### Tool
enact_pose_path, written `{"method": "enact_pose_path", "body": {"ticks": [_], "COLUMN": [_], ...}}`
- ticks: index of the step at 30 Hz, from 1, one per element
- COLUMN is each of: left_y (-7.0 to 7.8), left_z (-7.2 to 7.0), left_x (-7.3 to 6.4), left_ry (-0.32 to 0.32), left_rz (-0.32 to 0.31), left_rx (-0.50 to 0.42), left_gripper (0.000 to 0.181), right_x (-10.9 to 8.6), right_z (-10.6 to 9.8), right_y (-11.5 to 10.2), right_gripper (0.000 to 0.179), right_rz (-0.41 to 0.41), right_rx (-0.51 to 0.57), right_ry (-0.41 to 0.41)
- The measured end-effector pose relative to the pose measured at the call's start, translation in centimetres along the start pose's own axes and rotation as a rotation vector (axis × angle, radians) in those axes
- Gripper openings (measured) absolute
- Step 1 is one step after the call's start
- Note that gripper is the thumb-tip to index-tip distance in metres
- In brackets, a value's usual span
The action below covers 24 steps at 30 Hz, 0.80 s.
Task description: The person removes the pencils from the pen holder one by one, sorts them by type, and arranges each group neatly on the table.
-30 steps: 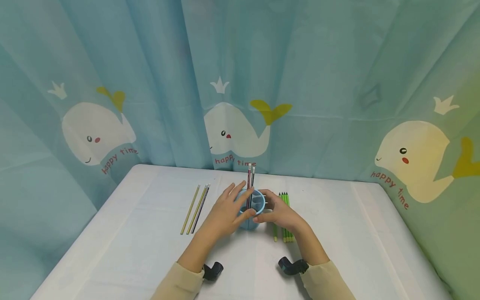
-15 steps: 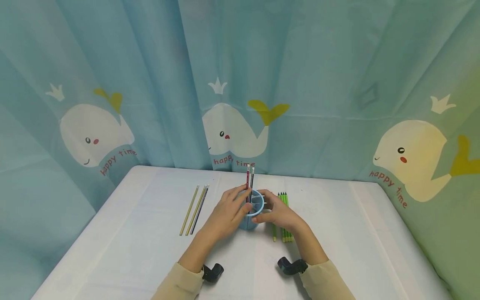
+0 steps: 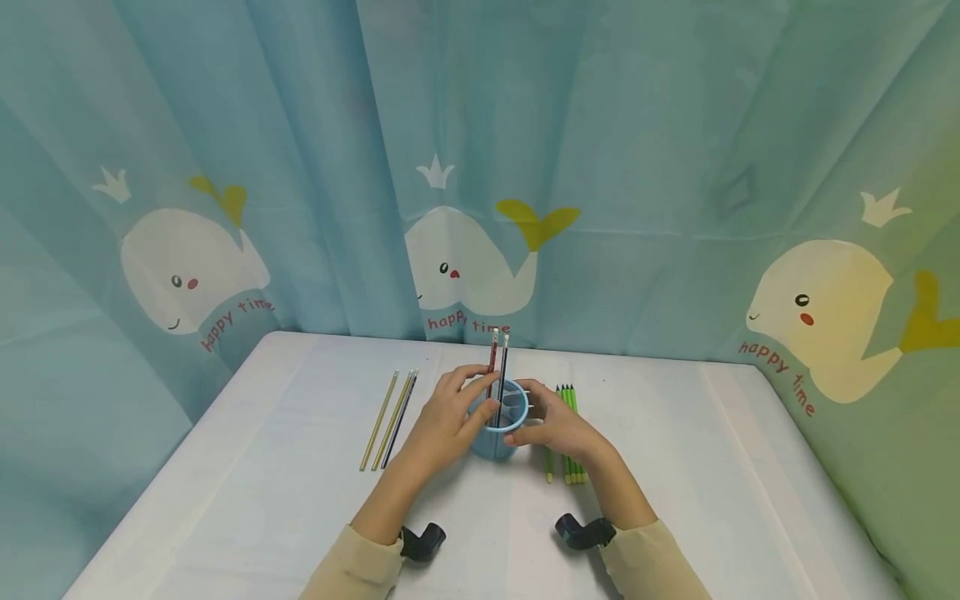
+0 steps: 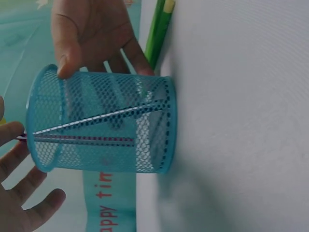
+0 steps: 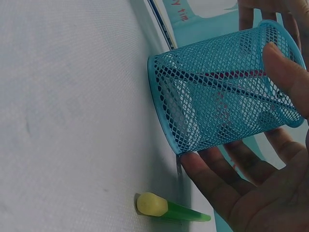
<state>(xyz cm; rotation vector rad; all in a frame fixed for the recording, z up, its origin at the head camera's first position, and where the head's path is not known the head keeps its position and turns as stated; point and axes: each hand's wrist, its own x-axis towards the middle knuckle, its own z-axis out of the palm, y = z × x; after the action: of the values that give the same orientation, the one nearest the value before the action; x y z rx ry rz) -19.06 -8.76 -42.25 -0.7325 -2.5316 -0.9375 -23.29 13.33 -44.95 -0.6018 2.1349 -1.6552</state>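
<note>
A light blue mesh pencil cup (image 3: pixel 495 442) stands upright on the table. My right hand (image 3: pixel 558 425) grips it from the right, thumb by the rim and fingers behind, as the right wrist view shows. On the left side, my left hand (image 3: pixel 442 421) pinches a red pencil (image 3: pixel 492 354) over the cup's mouth. Its lower end hangs inside the mesh, above the bottom, in the left wrist view. A dark pencil (image 3: pixel 505 358) leans in the cup and reaches its base (image 4: pixel 161 104). Both have whitish upper ends.
Left of the cup lie two gold pencils (image 3: pixel 378 421) and a dark purple pencil (image 3: pixel 400 419). Several green pencils (image 3: pixel 573 471) lie at the right, partly under my right forearm. A whale-print curtain (image 3: pixel 637 167) hangs behind the white table (image 3: pixel 247 500).
My left fingers have shifted slightly left. The red pencil has moved a little left with them and tilts more. The right hand and the cup stay nearly where they were.
</note>
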Motion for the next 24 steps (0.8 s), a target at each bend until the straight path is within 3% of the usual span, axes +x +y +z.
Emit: {"method": "enact_pose_path", "body": {"ticks": [17,24], "left_y": [0.4,0.3], "left_z": [-2.3,-3.0], "left_x": [0.5,0.7], "left_ry": [0.134,0.205], "left_rz": [0.023,0.035], "left_rx": [-0.097,-0.223], "left_gripper": [0.043,0.040], "right_x": [0.2,0.1], "right_z": [0.1,0.0], "right_y": [0.4,0.3], "right_gripper": [0.076,0.076], "right_rz": [0.017,0.017], "right_rx": [-0.010,-0.004], "right_ry": [0.015,0.015]}}
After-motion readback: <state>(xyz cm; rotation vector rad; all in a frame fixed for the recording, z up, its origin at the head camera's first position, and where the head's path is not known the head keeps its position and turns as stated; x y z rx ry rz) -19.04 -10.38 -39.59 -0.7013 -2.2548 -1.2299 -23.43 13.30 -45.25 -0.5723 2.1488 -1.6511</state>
